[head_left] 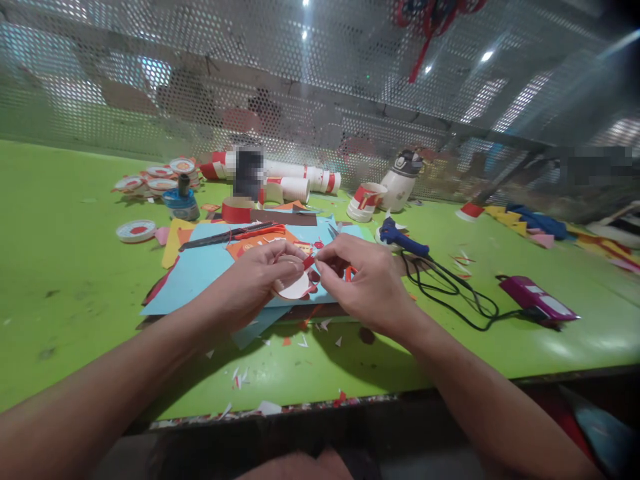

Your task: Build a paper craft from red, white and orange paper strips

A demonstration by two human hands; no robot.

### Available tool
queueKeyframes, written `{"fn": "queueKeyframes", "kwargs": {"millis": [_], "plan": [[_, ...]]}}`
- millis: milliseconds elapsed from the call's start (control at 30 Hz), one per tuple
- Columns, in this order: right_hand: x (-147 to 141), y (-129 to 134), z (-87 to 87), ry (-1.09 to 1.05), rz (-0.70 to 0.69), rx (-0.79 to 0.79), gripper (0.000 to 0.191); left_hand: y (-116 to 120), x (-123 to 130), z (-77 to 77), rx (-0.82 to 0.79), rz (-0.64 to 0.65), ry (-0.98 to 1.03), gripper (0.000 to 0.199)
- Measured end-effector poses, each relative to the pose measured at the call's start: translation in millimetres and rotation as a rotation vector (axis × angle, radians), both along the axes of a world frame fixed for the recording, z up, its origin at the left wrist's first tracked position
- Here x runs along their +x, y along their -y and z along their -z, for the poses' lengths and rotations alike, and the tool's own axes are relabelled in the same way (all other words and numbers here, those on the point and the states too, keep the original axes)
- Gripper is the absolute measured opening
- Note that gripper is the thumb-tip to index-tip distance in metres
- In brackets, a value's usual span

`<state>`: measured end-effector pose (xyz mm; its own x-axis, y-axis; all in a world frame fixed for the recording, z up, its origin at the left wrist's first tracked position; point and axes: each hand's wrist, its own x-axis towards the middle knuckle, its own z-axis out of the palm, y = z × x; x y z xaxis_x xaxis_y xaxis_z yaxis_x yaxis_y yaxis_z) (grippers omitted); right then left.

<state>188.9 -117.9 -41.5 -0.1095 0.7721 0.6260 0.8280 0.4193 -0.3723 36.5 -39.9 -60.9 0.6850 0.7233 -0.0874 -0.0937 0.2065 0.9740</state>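
Between the fingers of my left hand (250, 277) is a round white paper disc (294, 287), with a small red paper piece (309, 263) at its upper edge. My right hand (367, 280) is closed, thumb and forefinger pinching at that red piece. An orange handle loop (351, 273) shows at its palm and a pointed blade (333, 231) sticks up behind the fingers; these look like small scissors tucked in the hand. Below both hands lie light blue paper sheets (200, 287). Larger scissors (233, 235) with dark blades rest on the sheets, beyond my left hand.
Left stand a blue jar (181, 205), a white lid-like disc (136, 231) and several stacked ones. White-and-red cups (367, 201) and a white bottle (400, 181) stand behind. A blue glue gun (403, 239) trails its cable to a purple power bank (540, 300). Paper scraps (240, 379) litter the front.
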Motion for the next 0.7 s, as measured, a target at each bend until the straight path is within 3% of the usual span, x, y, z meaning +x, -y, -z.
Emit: {"fn": "queueKeyframes", "kwargs": {"millis": [433, 700], "plan": [[-1.5, 0.8, -1.1, -0.063, 0.028, -0.027, 0.01, -0.9, -0.4, 1.1, 0.031, 0.005, -0.003, 0.011], [3.1, 0.3, -6.5, -0.163, 0.091, -0.068, 0.009, -1.4, -1.3, 0.0, -0.066, 0.024, 0.025, 0.01]]}}
